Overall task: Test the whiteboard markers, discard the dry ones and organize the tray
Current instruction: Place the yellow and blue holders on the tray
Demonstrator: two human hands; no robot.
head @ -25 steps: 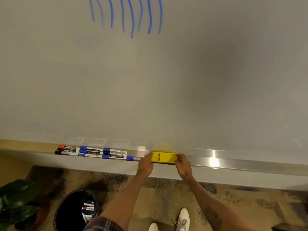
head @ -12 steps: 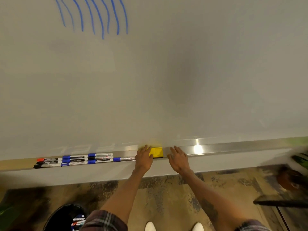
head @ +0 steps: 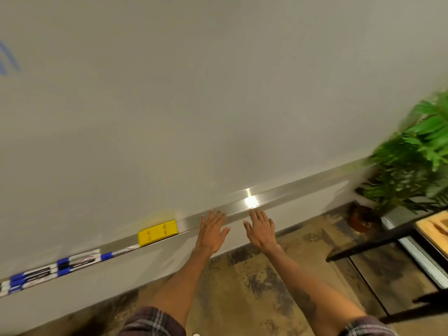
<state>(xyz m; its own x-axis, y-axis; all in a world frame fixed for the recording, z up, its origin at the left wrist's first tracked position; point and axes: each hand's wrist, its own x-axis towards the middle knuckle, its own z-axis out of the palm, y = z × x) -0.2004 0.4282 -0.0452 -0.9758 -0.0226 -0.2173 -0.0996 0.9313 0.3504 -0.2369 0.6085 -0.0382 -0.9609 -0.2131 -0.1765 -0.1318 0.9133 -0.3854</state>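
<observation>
Head view: the left hand (head: 211,232) and right hand (head: 261,231) are spread flat with straight fingers, holding nothing, fingertips at the metal tray (head: 278,196). The yellow eraser (head: 157,232) sits in the tray left of both hands. Markers (head: 52,269) lie in a row farther left.

The person wears a plaid shirt in dull purple and grey, crossed by thin pale lines. The left sleeve (head: 152,322) and right sleeve (head: 366,326) both end near the elbow, leaving the forearms bare down to the left hand (head: 212,232) and right hand (head: 260,232). A dark, smudged mark (head: 303,301) runs along the right forearm, probably a tattoo; its design is too blurred to read.
</observation>
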